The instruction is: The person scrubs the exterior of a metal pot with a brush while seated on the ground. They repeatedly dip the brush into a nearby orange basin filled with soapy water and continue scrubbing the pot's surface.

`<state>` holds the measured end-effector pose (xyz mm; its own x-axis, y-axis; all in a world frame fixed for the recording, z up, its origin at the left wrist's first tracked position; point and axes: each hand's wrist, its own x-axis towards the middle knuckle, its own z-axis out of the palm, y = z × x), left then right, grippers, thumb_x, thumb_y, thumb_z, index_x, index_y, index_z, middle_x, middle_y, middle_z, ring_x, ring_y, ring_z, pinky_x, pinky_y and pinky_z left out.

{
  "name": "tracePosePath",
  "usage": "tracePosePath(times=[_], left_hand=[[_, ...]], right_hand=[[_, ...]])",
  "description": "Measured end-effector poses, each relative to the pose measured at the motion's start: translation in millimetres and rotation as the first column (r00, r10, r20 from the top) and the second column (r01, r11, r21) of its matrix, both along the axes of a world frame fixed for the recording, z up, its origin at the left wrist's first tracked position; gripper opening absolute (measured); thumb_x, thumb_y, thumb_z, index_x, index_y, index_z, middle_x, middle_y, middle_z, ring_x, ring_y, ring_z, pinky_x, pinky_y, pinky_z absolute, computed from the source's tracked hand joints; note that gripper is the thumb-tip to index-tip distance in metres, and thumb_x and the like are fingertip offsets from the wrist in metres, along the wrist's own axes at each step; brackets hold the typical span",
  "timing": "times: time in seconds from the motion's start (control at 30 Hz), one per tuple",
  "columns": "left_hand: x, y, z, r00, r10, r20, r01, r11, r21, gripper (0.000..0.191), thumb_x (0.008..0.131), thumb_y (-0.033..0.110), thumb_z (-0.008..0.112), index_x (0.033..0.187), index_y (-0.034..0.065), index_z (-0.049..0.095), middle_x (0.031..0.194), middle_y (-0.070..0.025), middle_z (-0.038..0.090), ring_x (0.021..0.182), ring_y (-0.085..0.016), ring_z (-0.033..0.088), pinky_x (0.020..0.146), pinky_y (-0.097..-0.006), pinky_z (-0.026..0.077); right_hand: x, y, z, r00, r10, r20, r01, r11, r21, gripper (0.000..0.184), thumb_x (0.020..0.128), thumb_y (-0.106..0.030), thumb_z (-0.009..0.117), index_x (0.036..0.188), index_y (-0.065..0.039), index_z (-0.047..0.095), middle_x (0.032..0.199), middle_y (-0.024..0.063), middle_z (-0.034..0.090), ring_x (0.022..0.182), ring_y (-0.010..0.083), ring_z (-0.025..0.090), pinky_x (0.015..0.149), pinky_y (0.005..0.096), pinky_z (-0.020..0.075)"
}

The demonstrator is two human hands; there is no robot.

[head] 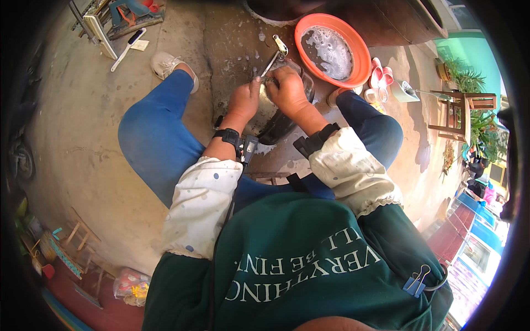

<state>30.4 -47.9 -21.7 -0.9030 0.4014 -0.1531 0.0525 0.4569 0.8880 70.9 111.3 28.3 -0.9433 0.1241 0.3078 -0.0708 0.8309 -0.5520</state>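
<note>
A grimy metal object (270,115) with a glossy dark side lies on the wet floor between my knees; its exact kind is unclear. My left hand (245,99) pinches a thin metal strip (271,63) between thumb and fingers. The strip slants up and away, its far end beside a pale angled piece (280,44); I cannot tell if the two are joined. My right hand (288,89) rests on the grimy object with its fingers curled, and whatever lies under them is hidden. Both wrists wear black straps.
An orange basin (364,62) of foamy, dirty water stands just beyond my right hand. Pink shoes (379,76), a dustpan (403,92) and a wooden chair (455,116) are farther right. A white-handled brush (126,51) lies at the left. A large dark vessel (385,20) rises ahead.
</note>
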Motion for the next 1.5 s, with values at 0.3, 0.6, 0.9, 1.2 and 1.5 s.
tracePosePath(times=[0.3, 0.6, 0.9, 1.2, 1.5], left_hand=[[11.8, 28.9, 0.3, 0.992, 0.121, 0.036, -0.124, 0.99, 0.067, 0.063, 0.105, 0.048, 0.036, 0.087, -0.0033, 0.068, 0.085, -0.0322, 0.063, 0.087, -0.053, 0.06, 0.076, -0.0555, 0.048], [22.6, 23.3, 5.9, 0.993, 0.114, -0.023, -0.113, 0.993, 0.018, 0.061, 0.106, 0.044, 0.034, 0.088, -0.0019, 0.069, 0.084, -0.0311, 0.065, 0.084, -0.053, 0.061, 0.073, -0.0561, 0.048], [23.9, 22.4, 4.6, 0.993, 0.105, 0.052, -0.103, 0.994, -0.043, 0.061, 0.106, 0.045, 0.034, 0.09, -0.0029, 0.069, 0.086, -0.0319, 0.064, 0.085, -0.054, 0.06, 0.074, -0.056, 0.048], [20.3, 25.0, 12.5, 0.993, 0.114, -0.008, -0.114, 0.993, 0.013, 0.065, 0.107, 0.045, 0.032, 0.086, -0.0055, 0.066, 0.08, -0.0323, 0.062, 0.082, -0.054, 0.06, 0.072, -0.0538, 0.047], [17.3, 34.4, 4.3, 0.987, 0.156, 0.025, -0.158, 0.976, 0.153, 0.063, 0.108, 0.043, 0.032, 0.088, -0.0062, 0.067, 0.079, -0.0316, 0.065, 0.081, -0.052, 0.062, 0.072, -0.051, 0.049]], right_hand=[[-57.3, 28.7, -22.1, 0.93, -0.353, 0.102, 0.356, 0.934, -0.016, 0.026, 0.08, -0.009, 0.07, 0.106, -0.004, 0.072, 0.105, 0.0222, 0.071, 0.102, 0.0392, 0.066, 0.093, 0.0436, 0.0521], [-14.0, 17.5, -9.5, 0.996, -0.025, -0.084, 0.02, 0.998, -0.065, 0.024, 0.077, -0.004, 0.074, 0.1, -0.004, 0.072, 0.099, 0.018, 0.07, 0.099, 0.0377, 0.066, 0.091, 0.0429, 0.0518], [-67.2, 29.1, -28.4, 0.975, -0.218, 0.049, 0.22, 0.975, -0.042, 0.021, 0.081, -0.011, 0.073, 0.101, -0.006, 0.075, 0.101, 0.0189, 0.071, 0.099, 0.038, 0.066, 0.091, 0.0432, 0.052], [-47.8, 22.0, -3.4, 0.994, -0.083, -0.074, 0.082, 0.997, -0.006, 0.012, 0.078, -0.005, 0.066, 0.088, -0.006, 0.072, 0.091, 0.0178, 0.069, 0.092, 0.0395, 0.064, 0.088, 0.0468, 0.0501], [17.8, -0.9, -5.1, 0.98, 0.073, -0.187, -0.093, 0.991, -0.101, 0.014, 0.074, 0.0, 0.067, 0.086, -0.005, 0.069, 0.089, 0.0161, 0.068, 0.09, 0.0391, 0.063, 0.084, 0.0464, 0.0505]])
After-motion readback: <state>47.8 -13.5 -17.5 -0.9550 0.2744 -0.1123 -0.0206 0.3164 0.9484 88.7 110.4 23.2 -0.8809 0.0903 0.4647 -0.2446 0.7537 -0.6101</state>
